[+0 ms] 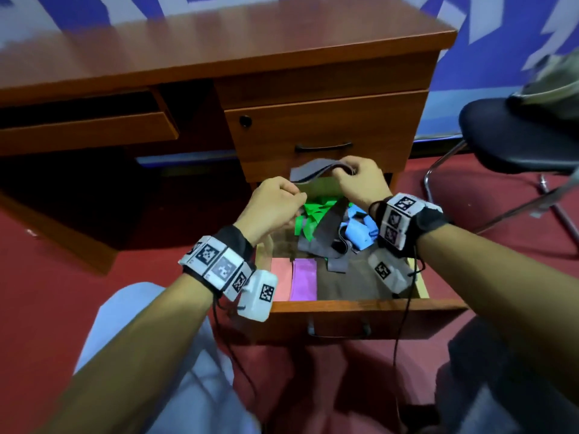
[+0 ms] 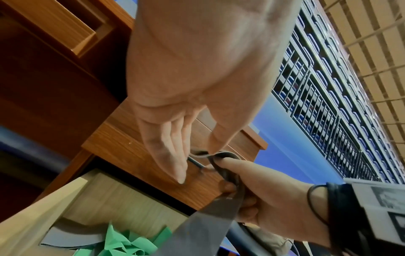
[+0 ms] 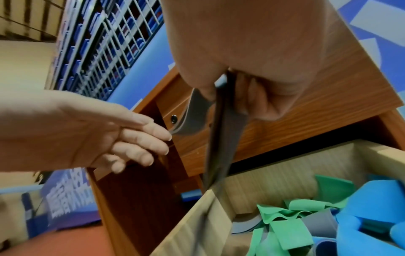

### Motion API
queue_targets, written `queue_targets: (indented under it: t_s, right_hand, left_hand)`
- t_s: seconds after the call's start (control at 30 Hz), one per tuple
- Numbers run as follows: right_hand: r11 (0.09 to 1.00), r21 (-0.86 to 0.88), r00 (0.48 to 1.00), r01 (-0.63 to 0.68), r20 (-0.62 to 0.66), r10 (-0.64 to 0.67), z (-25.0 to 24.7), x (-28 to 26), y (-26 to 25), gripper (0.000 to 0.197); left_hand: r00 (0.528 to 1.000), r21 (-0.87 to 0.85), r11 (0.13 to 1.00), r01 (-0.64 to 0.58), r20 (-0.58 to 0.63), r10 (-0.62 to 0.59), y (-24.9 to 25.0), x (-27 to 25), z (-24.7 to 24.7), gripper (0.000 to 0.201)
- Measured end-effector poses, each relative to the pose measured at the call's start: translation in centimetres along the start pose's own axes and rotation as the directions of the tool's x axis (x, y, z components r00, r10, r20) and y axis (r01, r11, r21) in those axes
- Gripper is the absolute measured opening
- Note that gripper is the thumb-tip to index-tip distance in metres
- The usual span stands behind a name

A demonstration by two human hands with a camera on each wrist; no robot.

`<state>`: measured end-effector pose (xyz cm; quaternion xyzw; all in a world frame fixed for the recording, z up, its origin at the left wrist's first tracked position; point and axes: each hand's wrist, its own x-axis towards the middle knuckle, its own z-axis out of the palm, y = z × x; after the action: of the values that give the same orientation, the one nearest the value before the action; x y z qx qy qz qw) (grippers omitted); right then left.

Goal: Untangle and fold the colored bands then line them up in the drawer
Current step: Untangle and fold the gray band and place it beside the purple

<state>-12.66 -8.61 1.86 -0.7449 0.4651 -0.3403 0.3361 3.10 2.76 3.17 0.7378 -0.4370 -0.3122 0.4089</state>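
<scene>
A grey band (image 1: 310,170) is held up over the open drawer (image 1: 360,305). My right hand (image 1: 344,170) grips it in curled fingers, and a length hangs down into the drawer (image 3: 228,135). My left hand (image 1: 296,191) pinches the band's free end (image 2: 206,154) between thumb and fingertips. Below lies a tangle of green bands (image 1: 313,214), blue bands (image 1: 358,230) and more grey ones (image 1: 316,245). A folded pink band (image 1: 280,277) and a folded purple band (image 1: 304,278) lie side by side at the drawer's front left.
The closed upper drawer with its dark handle (image 1: 322,147) is just behind my hands. A black chair (image 1: 517,142) stands at the right on the red carpet (image 1: 47,261). The desk top (image 1: 219,48) runs across the back, and my knees are below the drawer front.
</scene>
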Motion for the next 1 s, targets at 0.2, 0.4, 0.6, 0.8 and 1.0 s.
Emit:
queue_targets:
  t_s: [0.2,0.4,0.6,0.8,1.0]
  right_hand:
    - [0.982,0.177,0.948,0.058,0.299,-0.110,1.6,-3.4,0.6,0.030]
    - [0.984,0.149,0.836,0.101,0.523,-0.165,1.0,-3.3,0.2,0.036]
    - [0.991,0.121,0.789,0.064,0.601,-0.124,0.1,-2.9,-0.1,0.037]
    - [0.992,0.126,0.775,-0.014,0.628,-0.069,-0.4,-2.8,-1.3,0.035]
    - [0.982,0.171,0.753,-0.082,0.656,-0.051,-0.8,-2.9,-1.5,0.034]
  left_hand:
    - [0.952,0.331,0.913,-0.240,-0.106,0.289,0.2,-0.5,-1.0,0.069]
    - [0.926,0.265,0.892,-0.365,0.002,0.378,-0.3,0.8,-2.4,0.030]
    - [0.963,0.096,0.959,-0.267,0.050,0.263,-0.7,1.9,-1.1,0.022]
    - [0.966,-0.191,0.973,0.130,0.246,-0.081,0.2,1.6,-1.1,0.032]
    - [0.980,-0.378,0.915,0.137,0.187,-0.069,0.0,2.0,-1.8,0.011]
